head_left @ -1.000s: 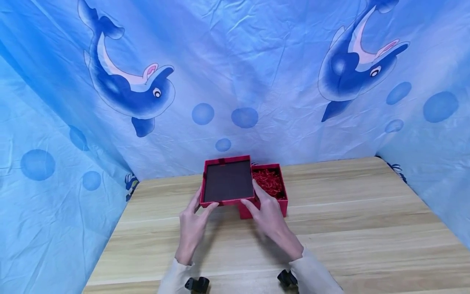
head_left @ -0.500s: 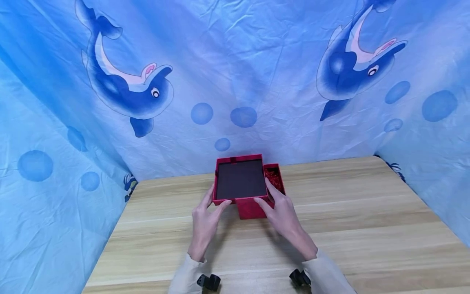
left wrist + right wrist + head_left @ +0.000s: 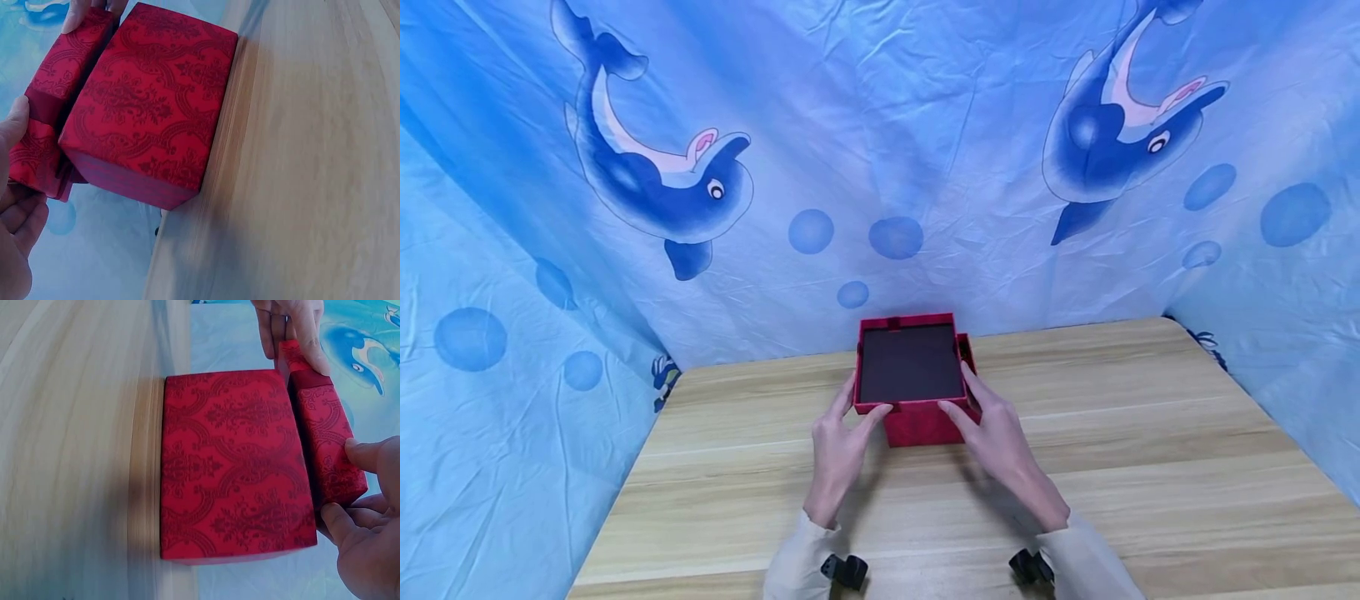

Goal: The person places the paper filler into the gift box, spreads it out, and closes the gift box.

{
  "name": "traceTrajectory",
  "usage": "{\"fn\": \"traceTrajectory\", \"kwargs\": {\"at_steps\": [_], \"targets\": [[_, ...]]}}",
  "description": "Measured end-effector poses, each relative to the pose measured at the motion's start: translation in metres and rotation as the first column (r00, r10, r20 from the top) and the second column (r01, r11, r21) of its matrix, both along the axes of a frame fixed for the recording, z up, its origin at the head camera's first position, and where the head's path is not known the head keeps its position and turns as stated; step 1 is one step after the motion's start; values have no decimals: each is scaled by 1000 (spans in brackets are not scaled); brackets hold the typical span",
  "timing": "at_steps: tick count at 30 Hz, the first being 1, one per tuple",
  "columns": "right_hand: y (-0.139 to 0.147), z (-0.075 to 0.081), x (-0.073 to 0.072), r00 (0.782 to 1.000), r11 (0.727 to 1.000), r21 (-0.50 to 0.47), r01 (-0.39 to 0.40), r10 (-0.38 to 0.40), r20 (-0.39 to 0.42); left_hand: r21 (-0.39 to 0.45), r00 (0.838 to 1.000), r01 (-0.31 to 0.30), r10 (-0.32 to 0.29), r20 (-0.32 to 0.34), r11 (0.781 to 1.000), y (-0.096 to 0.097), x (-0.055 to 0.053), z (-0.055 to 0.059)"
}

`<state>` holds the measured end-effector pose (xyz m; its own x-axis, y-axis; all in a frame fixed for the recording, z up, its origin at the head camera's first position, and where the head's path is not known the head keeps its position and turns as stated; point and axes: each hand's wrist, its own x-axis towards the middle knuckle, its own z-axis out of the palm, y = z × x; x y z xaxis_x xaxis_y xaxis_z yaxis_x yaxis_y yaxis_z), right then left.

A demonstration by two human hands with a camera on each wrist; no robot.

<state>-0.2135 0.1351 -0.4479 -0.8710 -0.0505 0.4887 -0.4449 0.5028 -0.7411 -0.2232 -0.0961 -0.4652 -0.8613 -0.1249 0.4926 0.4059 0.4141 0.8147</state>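
Observation:
A square red box lid (image 3: 912, 362) with a black inside faces upward, its hollow side up, just above a red patterned box (image 3: 923, 427). My left hand (image 3: 837, 446) grips the lid's left front corner, thumb on the front edge. My right hand (image 3: 1000, 437) holds the right front corner the same way. In the left wrist view a narrow dark gap parts the lid (image 3: 65, 59) from the box (image 3: 150, 94). A plain dark red ribbon (image 3: 310, 378) crosses the lid's side in the right wrist view. The lid hides most of the box's opening.
The box stands near the back edge of a light wooden table (image 3: 1120, 467). Behind it hangs a blue curtain (image 3: 925, 167) printed with dolphins and bubbles. A black device (image 3: 845, 572) sits at the left wrist, another black device (image 3: 1032, 567) at the right.
Both hands have carried the lid rightward, from beside the box to over it. The red shredded filling, visible before, is now almost wholly covered. The box has stayed in place.

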Motion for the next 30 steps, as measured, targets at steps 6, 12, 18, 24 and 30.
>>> {"fn": "traceTrajectory", "kwargs": {"at_steps": [6, 12, 18, 24, 30], "targets": [[6, 1, -1, 1000, 999, -35, -15, 15, -14, -1, 1000, 17, -17, -9, 1000, 7, -1, 1], [12, 3, -1, 998, 994, -98, -58, 58, -1, -23, 1000, 12, -12, -20, 1000, 14, 0, 4], [18, 4, -1, 998, 992, -113, -64, 65, 13, -3, 1000, 24, -24, -6, 1000, 20, 0, 6], [20, 3, -3, 997, 988, -139, -73, 76, 18, 0, 999, 46, -46, 1, 999, 23, -1, 6], [19, 5, -3, 994, 980, -187, -62, 78, 77, -2, 1000, 14, -14, -6, 1000, 24, -2, 7]]}}
